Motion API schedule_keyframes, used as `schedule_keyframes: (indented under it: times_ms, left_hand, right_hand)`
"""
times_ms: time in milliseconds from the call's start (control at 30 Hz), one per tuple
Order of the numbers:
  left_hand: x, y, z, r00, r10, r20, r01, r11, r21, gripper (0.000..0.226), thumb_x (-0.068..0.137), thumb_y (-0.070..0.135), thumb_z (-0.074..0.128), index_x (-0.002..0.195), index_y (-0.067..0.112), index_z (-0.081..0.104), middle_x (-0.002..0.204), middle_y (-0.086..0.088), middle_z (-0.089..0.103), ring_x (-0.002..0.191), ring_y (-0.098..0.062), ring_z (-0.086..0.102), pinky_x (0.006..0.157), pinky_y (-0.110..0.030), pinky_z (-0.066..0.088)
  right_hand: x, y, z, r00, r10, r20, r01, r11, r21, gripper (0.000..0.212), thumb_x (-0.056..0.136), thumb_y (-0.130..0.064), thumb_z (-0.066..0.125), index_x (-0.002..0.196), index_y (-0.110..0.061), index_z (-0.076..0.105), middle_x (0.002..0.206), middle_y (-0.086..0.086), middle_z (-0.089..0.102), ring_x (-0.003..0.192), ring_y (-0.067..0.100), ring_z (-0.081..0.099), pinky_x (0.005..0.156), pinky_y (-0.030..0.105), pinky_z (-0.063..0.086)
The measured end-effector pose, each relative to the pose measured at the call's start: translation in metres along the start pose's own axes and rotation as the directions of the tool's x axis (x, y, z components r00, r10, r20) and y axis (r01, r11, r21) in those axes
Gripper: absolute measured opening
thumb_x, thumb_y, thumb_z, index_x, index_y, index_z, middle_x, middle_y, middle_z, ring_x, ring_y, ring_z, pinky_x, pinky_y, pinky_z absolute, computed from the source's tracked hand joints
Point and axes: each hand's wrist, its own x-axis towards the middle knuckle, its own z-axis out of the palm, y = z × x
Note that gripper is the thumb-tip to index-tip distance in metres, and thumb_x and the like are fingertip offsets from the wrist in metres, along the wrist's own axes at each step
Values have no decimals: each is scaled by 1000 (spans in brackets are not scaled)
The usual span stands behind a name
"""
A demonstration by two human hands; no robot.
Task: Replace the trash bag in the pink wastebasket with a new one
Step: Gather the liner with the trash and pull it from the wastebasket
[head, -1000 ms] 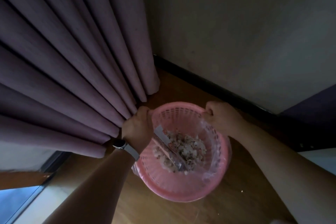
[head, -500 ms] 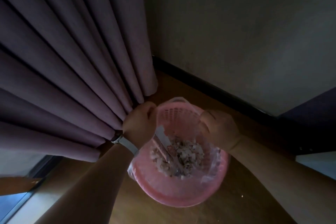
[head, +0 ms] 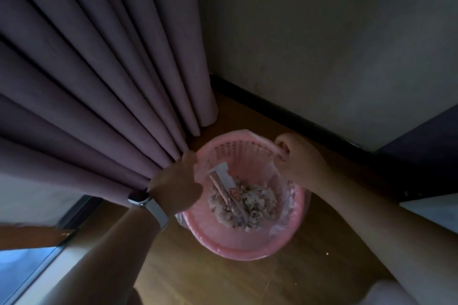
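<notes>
The pink wastebasket (head: 238, 247) stands on the wooden floor in a corner, lined with a thin clear trash bag (head: 285, 205) folded over its rim. Inside lie food scraps and a chopstick wrapper (head: 226, 186). My left hand (head: 178, 186), with a watch on the wrist, grips the bag's edge at the left rim. My right hand (head: 295, 156) pinches the bag's edge at the far right rim. The fingertips of both hands are partly hidden by the bag and the rim.
Purple curtains (head: 99, 82) hang close against the basket's left side. A wall with a dark baseboard (head: 297, 114) runs behind it. A window frame (head: 49, 255) sits at the lower left. Open wooden floor (head: 210, 280) lies in front of the basket.
My right hand has moved outward from inside the basket to the far right rim. The left hand slid a little down the left rim. The view came closer to the basket.
</notes>
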Motion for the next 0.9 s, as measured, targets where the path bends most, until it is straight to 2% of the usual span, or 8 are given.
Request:
schedule_keyframes:
  times_ms: [100,200,300,467,567,633,700,900]
  left_hand:
    - [-18,-11,-1,992,-107,62,115,983,-145,24,82,22,62,93,19,41,79,2,60,64,-15,61,44,-26,43]
    - [-33,-17,-1,979,-68,192,92,989,-117,13,84,22,60,79,11,56,77,-8,65,69,-26,63,54,-35,47]
    - [-46,-20,4,977,-34,211,58,992,-110,19,89,19,55,81,5,63,79,-15,69,73,-27,65,58,-34,48]
    - [-57,-2,0,994,6,105,16,978,-207,16,97,24,46,87,20,57,77,-2,65,64,-14,61,53,-25,46]
    - [-63,0,-1,998,-37,53,56,902,-429,12,95,30,50,89,25,59,77,-3,68,67,-21,65,58,-35,55]
    - [-66,-3,-5,998,-48,33,59,789,-611,17,91,41,53,93,28,64,83,-4,72,78,-27,69,74,-50,58]
    - [-72,-2,-10,999,-28,-25,3,727,-686,24,91,47,52,94,27,66,81,-6,73,76,-29,70,74,-54,57]
    - [-87,16,-28,979,-4,-203,-159,604,-781,26,102,26,45,84,15,60,52,0,52,47,-20,48,46,-28,44]
  right_hand:
    - [-16,1,-9,992,91,83,-89,996,-33,32,85,-28,69,112,-26,53,110,-6,50,87,9,56,70,25,52]
    - [-37,6,-19,958,204,200,-222,973,67,34,81,-32,73,107,-31,51,105,-10,51,85,9,59,69,29,57]
    - [-53,12,-29,928,231,291,-283,947,150,29,84,-31,71,107,-31,53,99,-10,59,85,8,63,67,28,56]
    - [-63,17,-34,930,202,307,-237,968,80,7,91,-35,62,95,-29,62,87,-6,68,75,9,68,61,25,56]
    - [-65,11,-34,943,195,270,-225,971,85,21,91,-41,60,77,-27,67,71,-4,71,60,9,68,58,30,58]
    - [-65,8,-34,952,190,238,-217,972,91,17,93,-39,58,82,-27,65,75,-3,70,67,12,69,64,35,61]
    - [-67,3,-39,958,216,186,-244,959,144,8,94,-33,57,93,-26,60,85,-4,67,77,14,68,69,35,59]
    - [-76,-15,-54,926,347,148,-375,804,461,28,101,-40,40,116,-25,57,94,-6,63,82,7,63,57,23,45]
